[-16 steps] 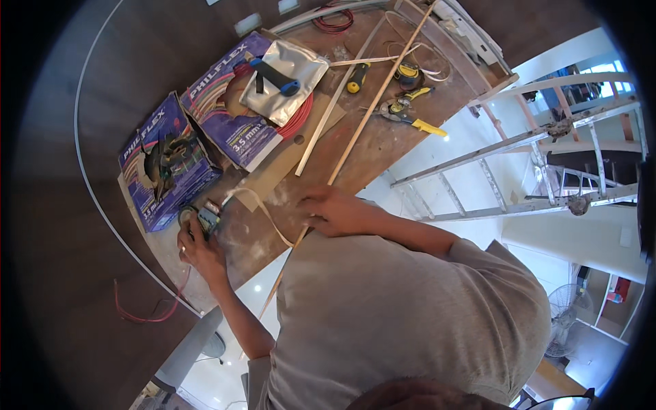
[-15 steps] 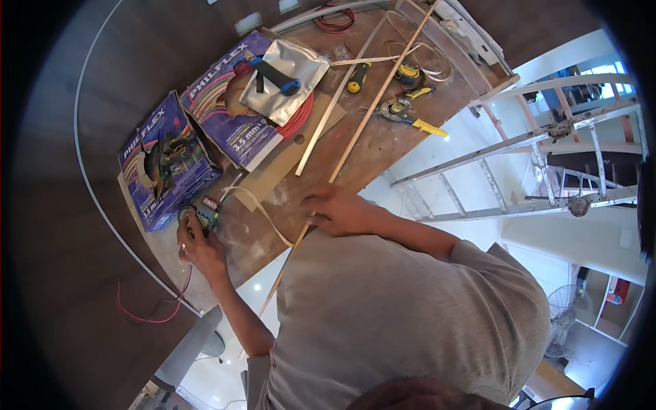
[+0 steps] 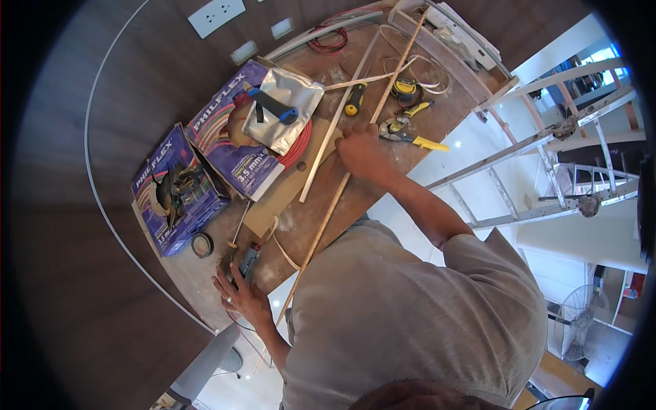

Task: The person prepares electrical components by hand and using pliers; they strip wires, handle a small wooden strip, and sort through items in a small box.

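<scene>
My left hand point(image 3: 247, 302) is at the near left part of the wooden board, its fingers round a small dark grey handheld device point(image 3: 249, 260) whose exact kind I cannot make out. My right hand point(image 3: 365, 154) is closed on a long thin wooden strip point(image 3: 333, 201), which runs slantwise across the board and past its near edge. Beside that strip lies a pale flat strip point(image 3: 318, 160). A roll of black tape point(image 3: 202, 244) and a thin screwdriver point(image 3: 238, 229) rest close to my left hand. Pliers with yellow handles point(image 3: 413, 139) lie right of my right hand.
Two purple cable boxes point(image 3: 236, 154) stand at the left, one holding dark tools. On the other lie a silver pouch point(image 3: 301, 89) and a blue-black handled tool point(image 3: 273, 106). A tape measure point(image 3: 406, 90) and a yellow-black screwdriver point(image 3: 355, 99) are farther back. A ladder point(image 3: 506, 167) stands right.
My right hand has moved away from me along the wooden strip. My left hand has come nearer and right with the grey device, and the tape roll now shows.
</scene>
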`<act>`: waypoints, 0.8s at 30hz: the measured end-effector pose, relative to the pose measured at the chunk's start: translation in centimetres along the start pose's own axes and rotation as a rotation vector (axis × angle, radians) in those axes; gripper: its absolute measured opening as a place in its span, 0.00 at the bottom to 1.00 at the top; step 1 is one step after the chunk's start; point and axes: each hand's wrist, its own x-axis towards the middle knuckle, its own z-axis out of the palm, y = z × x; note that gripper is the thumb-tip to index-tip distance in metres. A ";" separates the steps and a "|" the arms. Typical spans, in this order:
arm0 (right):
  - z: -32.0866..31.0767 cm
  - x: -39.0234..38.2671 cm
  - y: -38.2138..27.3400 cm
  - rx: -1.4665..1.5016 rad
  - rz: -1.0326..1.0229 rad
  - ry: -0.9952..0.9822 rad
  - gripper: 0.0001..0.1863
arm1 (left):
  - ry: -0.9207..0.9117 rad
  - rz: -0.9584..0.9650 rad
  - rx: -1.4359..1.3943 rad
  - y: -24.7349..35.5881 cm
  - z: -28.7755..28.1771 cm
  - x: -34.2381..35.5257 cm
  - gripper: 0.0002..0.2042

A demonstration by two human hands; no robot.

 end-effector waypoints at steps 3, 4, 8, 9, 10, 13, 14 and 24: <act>1.1 0.5 0.3 -0.021 -0.086 -0.041 0.06 | 0.014 -0.039 0.034 -0.7 -0.3 -0.7 0.37; 1.2 0.7 0.5 -0.014 -0.129 -0.047 0.06 | 0.024 -0.044 0.032 -1.0 -0.2 -0.6 0.37; 1.0 1.6 1.5 0.019 -0.258 -0.132 0.06 | 0.059 0.043 -0.137 -3.8 0.4 0.2 0.31; 0.8 1.9 1.7 0.018 -0.261 -0.125 0.06 | 0.047 0.098 -0.158 -4.6 0.5 0.6 0.28; 0.7 2.1 2.0 0.053 -0.254 -0.174 0.06 | 0.053 0.098 -0.160 -4.6 0.1 1.1 0.28; 0.4 2.7 2.8 0.120 -0.238 -0.283 0.07 | 0.032 0.148 -0.276 -5.5 -1.8 2.8 0.24; 0.3 2.9 3.0 0.152 -0.220 -0.349 0.07 | 0.035 0.205 -0.363 -6.4 -2.3 3.7 0.23; -1.6 3.7 1.9 0.032 -0.295 -0.440 0.10 | -0.340 0.264 -0.706 -8.4 -6.9 16.8 0.18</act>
